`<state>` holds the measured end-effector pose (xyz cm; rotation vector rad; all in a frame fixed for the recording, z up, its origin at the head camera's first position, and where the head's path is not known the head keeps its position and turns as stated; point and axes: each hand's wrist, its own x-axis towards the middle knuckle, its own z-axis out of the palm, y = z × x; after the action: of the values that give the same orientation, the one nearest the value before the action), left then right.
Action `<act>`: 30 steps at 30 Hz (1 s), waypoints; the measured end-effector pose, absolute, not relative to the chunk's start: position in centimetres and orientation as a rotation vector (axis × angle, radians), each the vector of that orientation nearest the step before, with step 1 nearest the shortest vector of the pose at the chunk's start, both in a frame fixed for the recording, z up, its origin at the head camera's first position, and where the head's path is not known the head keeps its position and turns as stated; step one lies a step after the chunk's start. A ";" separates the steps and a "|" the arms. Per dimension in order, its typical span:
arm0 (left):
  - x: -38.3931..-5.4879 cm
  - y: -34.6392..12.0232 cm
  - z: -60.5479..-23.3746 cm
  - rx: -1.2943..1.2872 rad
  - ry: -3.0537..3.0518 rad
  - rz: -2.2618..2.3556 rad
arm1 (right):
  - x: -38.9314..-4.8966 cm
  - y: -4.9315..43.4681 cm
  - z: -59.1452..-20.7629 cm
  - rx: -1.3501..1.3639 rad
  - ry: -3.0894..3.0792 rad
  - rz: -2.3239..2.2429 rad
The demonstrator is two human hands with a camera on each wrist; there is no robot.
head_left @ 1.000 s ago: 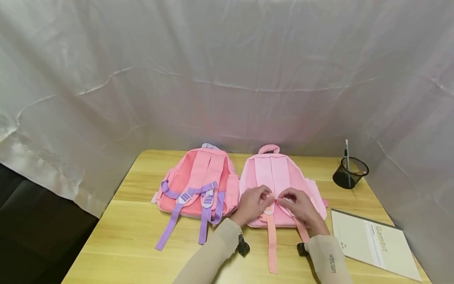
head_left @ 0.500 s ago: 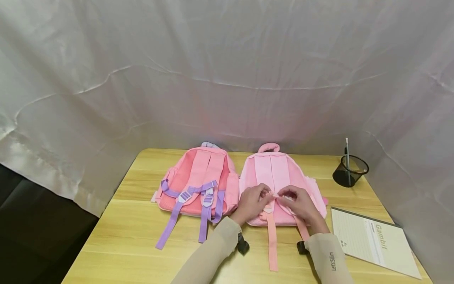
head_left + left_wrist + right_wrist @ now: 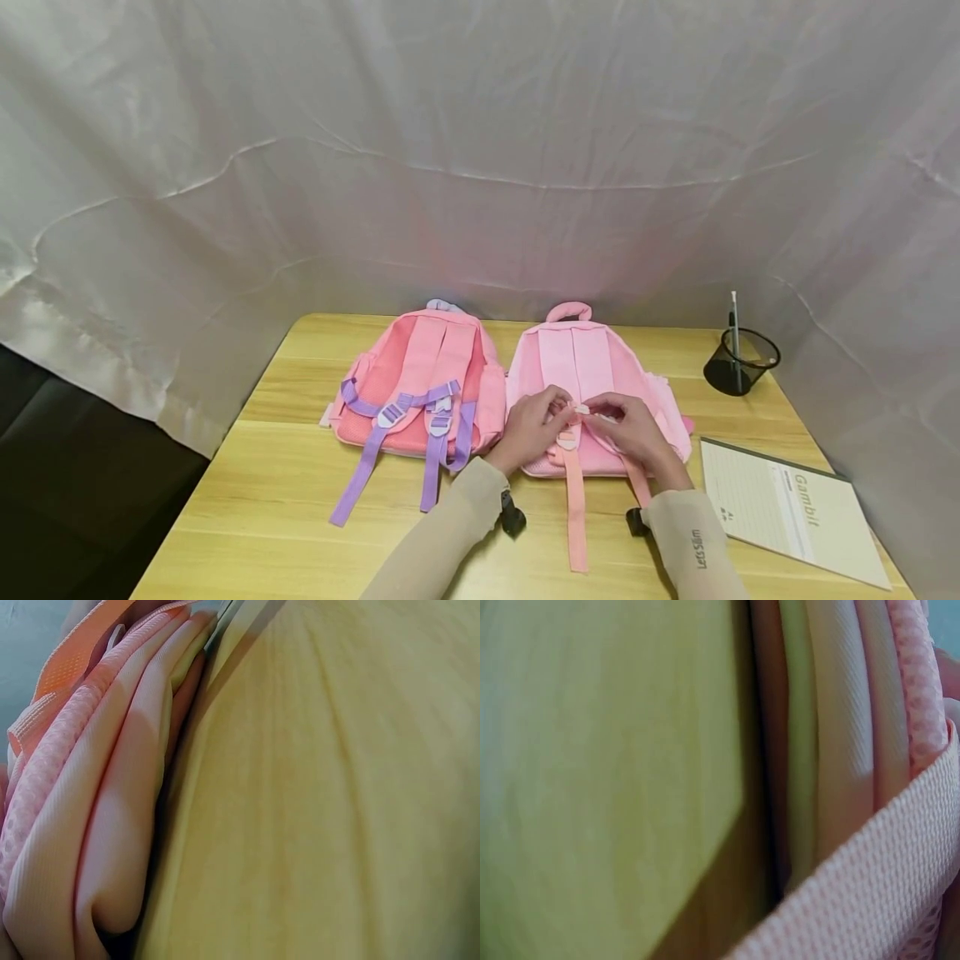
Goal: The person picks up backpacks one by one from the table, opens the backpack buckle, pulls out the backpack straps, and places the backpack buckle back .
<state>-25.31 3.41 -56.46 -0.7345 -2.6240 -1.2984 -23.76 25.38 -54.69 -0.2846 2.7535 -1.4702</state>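
Note:
A light pink backpack [image 3: 531,362] lies with its strap side up at the table's middle right. Over its shoulder straps, my left hand [image 3: 528,429] and right hand [image 3: 633,431] meet, pinching a small pale buckle [image 3: 582,409] on the chest strap. Fingertips partly cover it, so whether its halves are joined is unclear. Below, an orange strap tail [image 3: 576,517] hangs onto the table. The left wrist view catches the backpack's side [image 3: 127,787] and an orange strap [image 3: 71,664]; pink webbing [image 3: 870,877] crosses the right wrist view. Neither wrist view shows the buckle.
A coral backpack [image 3: 420,358] with purple straps [image 3: 360,483] lies against the left side of the light pink one. To the right are a notepad [image 3: 787,508] and a black mesh pen cup [image 3: 723,375]. Grey curtain [image 3: 480,167] hangs behind the wooden table [image 3: 255,500].
Both hands stay almost in place over the light pink backpack. Their fingertips have shifted slightly, and more of the pale buckle shows between them. The backpacks have not moved.

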 end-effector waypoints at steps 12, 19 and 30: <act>-25.1 3.4 -56.5 -0.776 -2.506 -1.419 | -24.0 24.8 -54.0 -0.283 2.850 -1.491; -24.9 3.1 -56.4 -0.702 -2.452 -1.578 | -23.8 25.1 -54.3 -0.286 2.794 -1.463; -24.9 3.0 -56.3 -0.675 -2.450 -1.686 | -24.3 24.0 -54.2 -0.552 3.032 -1.299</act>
<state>-24.92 2.95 -56.34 -0.6753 -2.4501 -1.6862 -24.33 23.95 -54.23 -0.5523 3.0318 -1.2994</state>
